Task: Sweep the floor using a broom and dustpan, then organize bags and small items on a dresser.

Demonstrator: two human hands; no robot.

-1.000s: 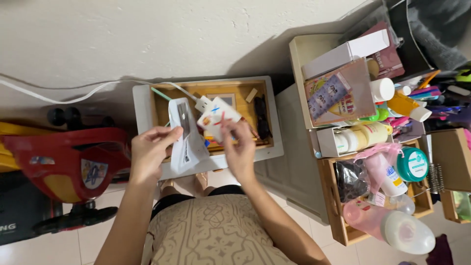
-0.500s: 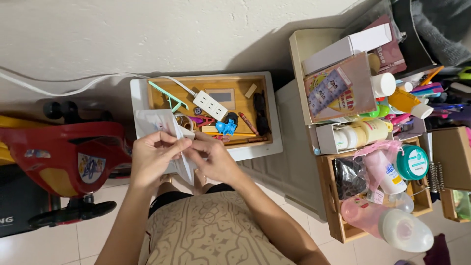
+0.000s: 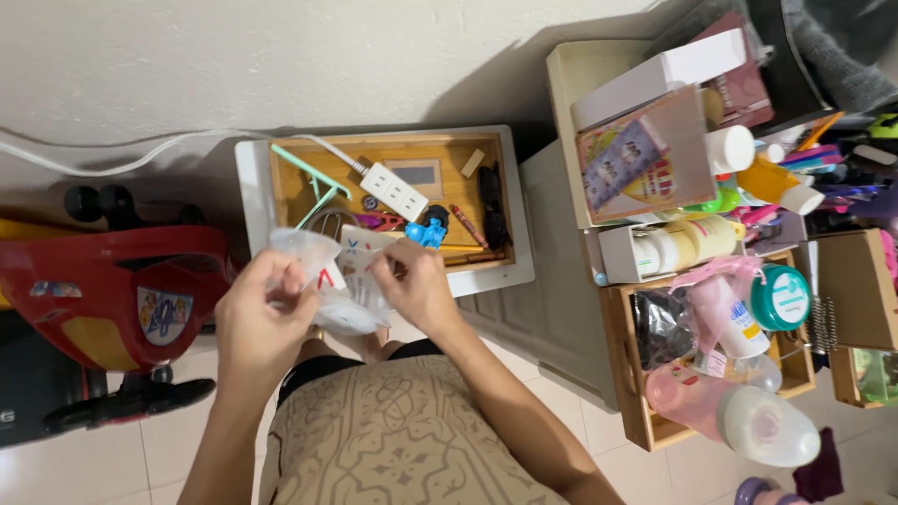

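Your left hand (image 3: 257, 323) is curled shut around a soft white plastic packet (image 3: 323, 281), fingers pinching its upper edge. Your right hand (image 3: 416, 285) is also closed, pinching the packet's right side together with a small white card with red and blue marks (image 3: 355, 257). You hold the packet between both hands, at the near edge of the open wooden drawer (image 3: 477, 201), probably to steady it while the card goes in or comes out. Inside the drawer lie a white power strip (image 3: 395, 190), a blue toy (image 3: 428, 234) and dark sunglasses (image 3: 491, 206). A red ride-on toy (image 3: 122, 290) sits to your left.
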